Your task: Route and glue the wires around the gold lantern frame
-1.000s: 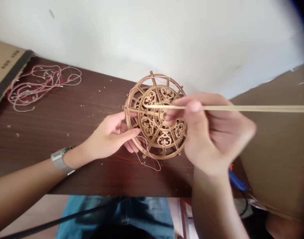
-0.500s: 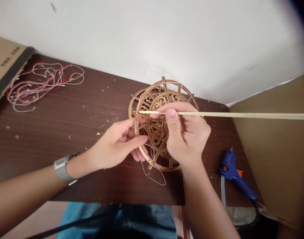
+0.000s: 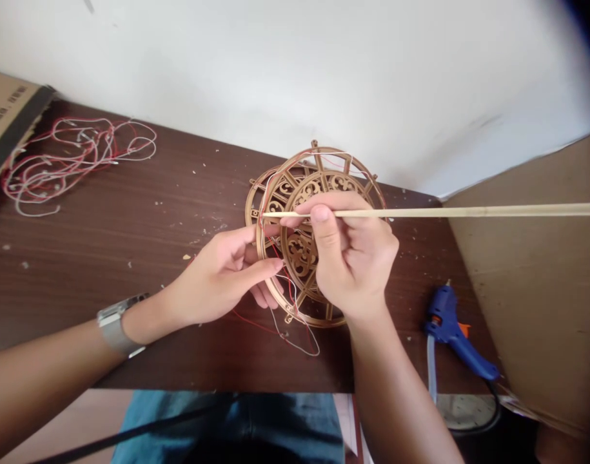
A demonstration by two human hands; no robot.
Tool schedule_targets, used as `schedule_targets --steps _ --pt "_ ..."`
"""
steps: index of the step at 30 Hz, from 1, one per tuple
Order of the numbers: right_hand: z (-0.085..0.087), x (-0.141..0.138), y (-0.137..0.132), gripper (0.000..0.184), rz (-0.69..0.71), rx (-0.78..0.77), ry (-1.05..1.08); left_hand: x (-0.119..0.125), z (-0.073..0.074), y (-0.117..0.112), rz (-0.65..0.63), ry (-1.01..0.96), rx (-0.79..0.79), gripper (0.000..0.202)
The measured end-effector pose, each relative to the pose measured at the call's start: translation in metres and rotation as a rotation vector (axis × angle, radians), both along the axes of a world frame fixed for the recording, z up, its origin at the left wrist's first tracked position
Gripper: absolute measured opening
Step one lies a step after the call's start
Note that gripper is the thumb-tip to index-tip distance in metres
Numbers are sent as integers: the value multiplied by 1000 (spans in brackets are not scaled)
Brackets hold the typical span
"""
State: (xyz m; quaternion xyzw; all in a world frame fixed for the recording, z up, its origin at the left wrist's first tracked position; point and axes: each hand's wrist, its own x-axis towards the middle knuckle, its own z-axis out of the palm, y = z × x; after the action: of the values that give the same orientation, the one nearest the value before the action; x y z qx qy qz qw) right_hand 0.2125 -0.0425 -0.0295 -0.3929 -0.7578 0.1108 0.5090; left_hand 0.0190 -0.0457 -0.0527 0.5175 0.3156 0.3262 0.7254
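Observation:
My left hand grips the left rim of a round golden-brown openwork frame, thumb on the near side and fingers behind it. Pinched in my right hand is a long thin wooden stick. Its pointed end touches, or nearly touches, the frame's left rim just above my left fingers. Thin red and white wire runs along the rim and hangs in a loop at the bottom. My right hand covers the middle of the frame. Behind it, a second similar frame shows partly at the left.
A tangled bundle of red and white wire lies at the table's left, beside a cardboard box. A blue glue gun rests near the right edge. Cardboard stands on the right, a white wall behind. Small scraps dot the dark table.
The whole view has shifted slightly. The stick's tip has moved a little closer to the outer edge of the rim. Both hands keep their holds.

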Motion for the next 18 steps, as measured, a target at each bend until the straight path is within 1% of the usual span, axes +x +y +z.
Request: schedule_targets --steps 7,9,12,13,18 --pt "1 -2 -1 19 -33 16 -86 -1 -3 0 9 25 15 56" --pt "1 -3 -2 21 -24 9 -110 -1 -3 0 19 41 14 44" --pt "1 -5 -2 20 -4 32 -143 -2 -1 0 22 55 26 21" --pt "2 -6 -3 20 -4 47 -157 -2 0 0 19 61 29 17" --pt "2 -7 -3 15 -6 138 -220 -1 4 1 -1 68 11 16"
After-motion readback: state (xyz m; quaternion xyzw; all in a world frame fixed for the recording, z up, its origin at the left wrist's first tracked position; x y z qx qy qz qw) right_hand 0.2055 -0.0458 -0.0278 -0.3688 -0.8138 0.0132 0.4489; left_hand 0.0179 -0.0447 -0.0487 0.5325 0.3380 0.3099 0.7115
